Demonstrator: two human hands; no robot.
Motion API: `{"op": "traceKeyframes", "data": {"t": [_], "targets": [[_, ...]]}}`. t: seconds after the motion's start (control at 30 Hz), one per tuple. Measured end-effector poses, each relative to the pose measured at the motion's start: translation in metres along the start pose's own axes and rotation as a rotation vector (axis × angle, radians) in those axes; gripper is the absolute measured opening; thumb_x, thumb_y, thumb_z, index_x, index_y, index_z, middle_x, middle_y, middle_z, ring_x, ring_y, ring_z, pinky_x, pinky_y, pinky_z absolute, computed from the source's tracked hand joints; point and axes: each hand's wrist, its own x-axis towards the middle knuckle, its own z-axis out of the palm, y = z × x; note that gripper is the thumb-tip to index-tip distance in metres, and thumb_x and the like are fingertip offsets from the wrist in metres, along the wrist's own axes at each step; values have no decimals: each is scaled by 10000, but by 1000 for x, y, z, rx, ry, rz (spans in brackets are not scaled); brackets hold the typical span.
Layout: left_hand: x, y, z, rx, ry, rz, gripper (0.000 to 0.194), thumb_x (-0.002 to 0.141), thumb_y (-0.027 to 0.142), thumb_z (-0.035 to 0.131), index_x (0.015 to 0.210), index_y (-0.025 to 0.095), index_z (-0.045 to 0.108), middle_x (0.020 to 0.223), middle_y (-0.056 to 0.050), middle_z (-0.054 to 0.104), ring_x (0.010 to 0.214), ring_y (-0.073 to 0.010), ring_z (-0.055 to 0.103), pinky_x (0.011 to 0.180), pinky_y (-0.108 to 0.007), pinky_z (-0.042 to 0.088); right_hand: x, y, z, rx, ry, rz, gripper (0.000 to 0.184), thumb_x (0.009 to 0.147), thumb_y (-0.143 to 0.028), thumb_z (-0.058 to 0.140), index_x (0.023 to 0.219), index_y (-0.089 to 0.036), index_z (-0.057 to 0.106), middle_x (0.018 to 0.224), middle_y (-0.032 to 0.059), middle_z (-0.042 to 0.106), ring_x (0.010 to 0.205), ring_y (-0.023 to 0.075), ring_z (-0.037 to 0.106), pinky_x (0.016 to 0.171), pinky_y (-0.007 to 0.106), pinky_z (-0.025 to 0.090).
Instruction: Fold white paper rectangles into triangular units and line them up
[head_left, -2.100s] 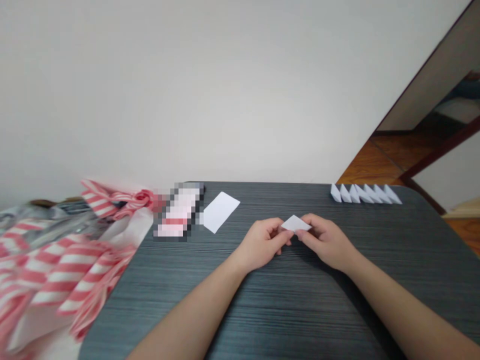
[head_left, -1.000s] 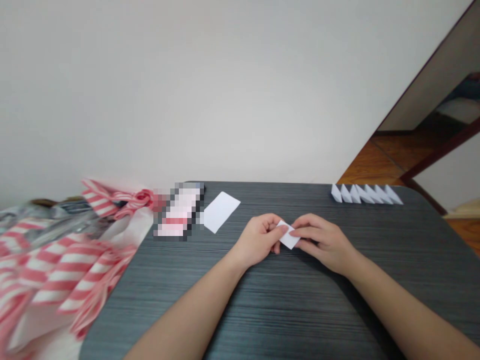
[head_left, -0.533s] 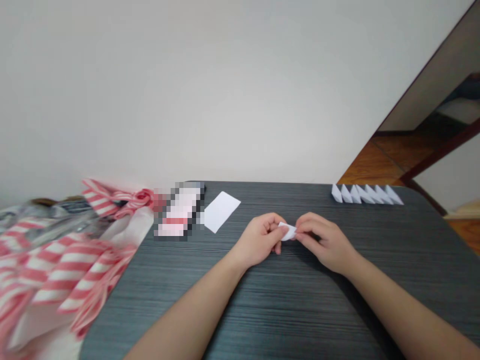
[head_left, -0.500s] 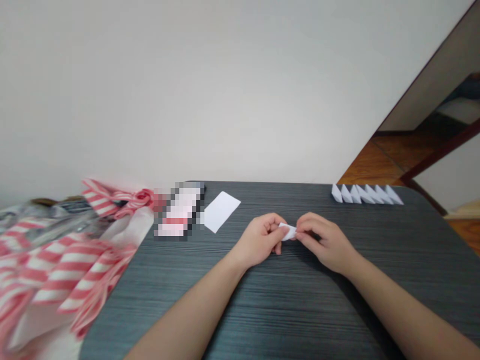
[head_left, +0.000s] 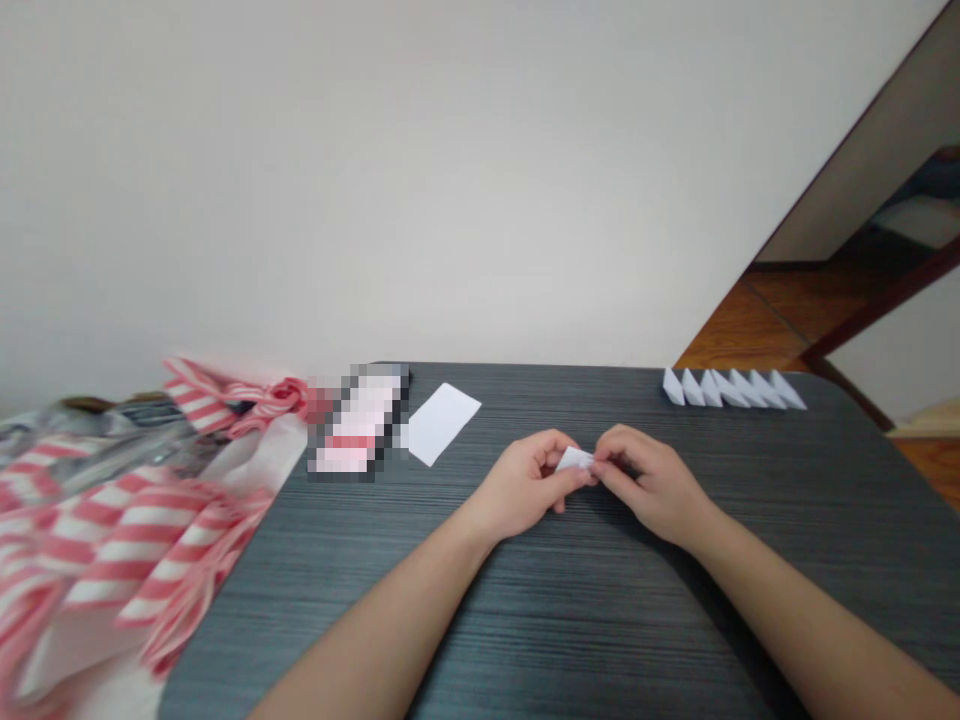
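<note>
Between my hands, above the middle of the dark table [head_left: 480, 600], is a small folded piece of white paper [head_left: 573, 458]. My left hand [head_left: 529, 480] grips it from the left, with the thumb lying across its front face. At the paper's right end, my right hand [head_left: 645, 480] pinches it between thumb and forefinger. The fingertips of both hands almost meet there and hide part of the folds. Beyond my left hand, a flat sheet of white paper [head_left: 444, 423] lies on the table.
Several folded white paper pieces [head_left: 731, 389] stand in an overlapping row near the back right edge. At the back left lies a pixelated object [head_left: 358, 420]. Red-and-white striped cloth [head_left: 142, 540] is heaped left of the table. A pale wall [head_left: 480, 180] rises behind.
My left thumb has slid right along the folded paper towards my right fingertips, and the paper's tilt has changed slightly. My right hand has barely moved.
</note>
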Motion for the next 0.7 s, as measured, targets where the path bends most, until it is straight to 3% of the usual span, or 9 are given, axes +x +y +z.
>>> {"op": "traceKeyframes", "data": {"t": [0.17,0.27,0.4,0.7], "targets": [[0,0,1,-4,19,-16,200,856,341,647,867,151,584,739,-7,683,471,-60,501,478,-186,383,-4,3,4,80,1,103,26,927,-234,577,944,-216,585,801,25,645,670,156,602,618,275,473],[1,0,1,-3,44,-26,192,858,336,637,857,156,571,690,7,675,439,-58,485,451,-183,365,-4,4,3,94,12,154,121,919,-259,596,1029,-208,596,810,23,661,664,155,613,611,269,475],[2,0,1,2,67,-19,189,869,334,619,849,157,555,710,1,690,424,-52,475,438,-181,358,-1,1,-3,-25,-76,96,171,950,-256,555,840,-206,676,780,19,676,681,150,608,637,268,445],[1,-1,1,47,60,-22,232,893,383,588,833,165,539,839,-37,738,446,-58,504,453,-190,375,3,-5,-3,-48,-59,69,249,972,-240,512,786,-196,672,686,7,646,625,138,591,616,251,438]]}}
